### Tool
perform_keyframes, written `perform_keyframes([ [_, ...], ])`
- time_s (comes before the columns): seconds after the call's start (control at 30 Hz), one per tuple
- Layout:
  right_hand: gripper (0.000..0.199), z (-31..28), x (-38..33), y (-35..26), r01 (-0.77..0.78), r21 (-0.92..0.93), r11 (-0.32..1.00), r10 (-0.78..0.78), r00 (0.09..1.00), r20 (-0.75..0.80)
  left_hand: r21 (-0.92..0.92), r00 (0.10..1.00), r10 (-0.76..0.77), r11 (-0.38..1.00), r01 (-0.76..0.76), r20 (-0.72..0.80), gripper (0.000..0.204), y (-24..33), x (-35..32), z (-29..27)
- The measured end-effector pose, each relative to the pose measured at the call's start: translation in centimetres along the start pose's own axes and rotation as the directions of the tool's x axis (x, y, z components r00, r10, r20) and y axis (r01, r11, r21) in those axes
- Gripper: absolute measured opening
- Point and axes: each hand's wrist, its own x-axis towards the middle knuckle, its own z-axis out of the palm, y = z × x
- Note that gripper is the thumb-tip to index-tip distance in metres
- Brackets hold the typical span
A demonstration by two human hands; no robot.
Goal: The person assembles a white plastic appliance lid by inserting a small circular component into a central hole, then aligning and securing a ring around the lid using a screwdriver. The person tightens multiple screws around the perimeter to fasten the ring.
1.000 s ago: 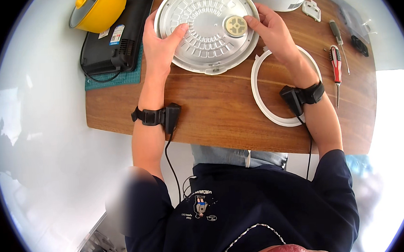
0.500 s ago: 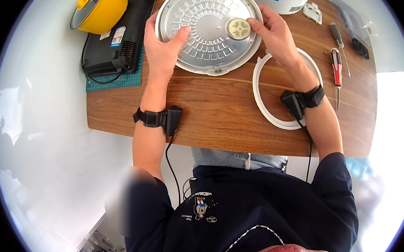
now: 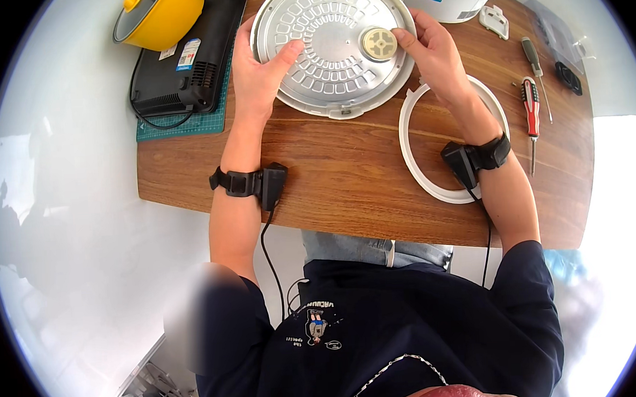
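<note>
- Silver metal lid (image 3: 330, 38): over the wooden table's (image 3: 331, 176) far side, between the hands.
- Left hand (image 3: 256, 79): clamped on its left rim.
- Right hand (image 3: 437, 57): clamped on its right rim, thumb beside cream disc (image 3: 380, 44).
- Change: grip unaltered from a second ago; seemingly a steady hold.

Yellow pot (image 3: 173, 20), green mat (image 3: 200, 124)

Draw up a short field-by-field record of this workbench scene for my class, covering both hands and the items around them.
Left grip: left hand holding the left edge of a round silver metal plate
Right grip: right hand at its right edge, thumb beside a round cream disc
Near right forearm: white plastic ring on a brown wooden table
Table's right side: red-and-black-handled screwdriver; grey-handled screwdriver
Upper left: round yellow pot; flat black plastic appliance; green mat
</note>
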Motion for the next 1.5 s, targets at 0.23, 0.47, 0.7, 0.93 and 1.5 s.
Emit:
perform_keyframes([
  [0.23, 0.038, -0.4, 0.2, 0.7, 0.003, 0.007, 1.000, -0.003, 1.000, -0.024, -0.014, 0.982, 0.016, 1.000, -0.014, 0.186, 0.087, -0.5, 0.4, -1.2],
  [0.47, 0.041, -0.9, 0.3, 1.0, 0.011, -0.004, 1.000, -0.011, 1.000, -0.002, 0.009, 0.977, 0.068, 0.997, -0.071, 0.200, 0.085, 0.1, 0.6, -0.4],
  [0.7, 0.041, -1.2, 0.5, 1.0, 0.039, -0.015, 0.999, -0.039, 0.999, 0.020, 0.070, 0.975, 0.139, 0.986, -0.153, 0.173, 0.081, 0.0, 0.5, -0.2],
  [0.93, 0.042, -1.1, 0.5, 1.1, 0.022, -0.006, 1.000, -0.022, 1.000, 0.009, 0.076, 0.977, 0.128, 0.987, -0.143, 0.169, 0.080, -0.2, 0.6, -0.3],
  [1.5, 0.043, -0.9, 0.8, 1.4, -0.045, -0.052, 0.998, 0.043, 0.998, -0.054, -0.068, 0.986, -0.126, 0.989, 0.134, 0.107, 0.063, -2.0, 0.2, -0.9],
])
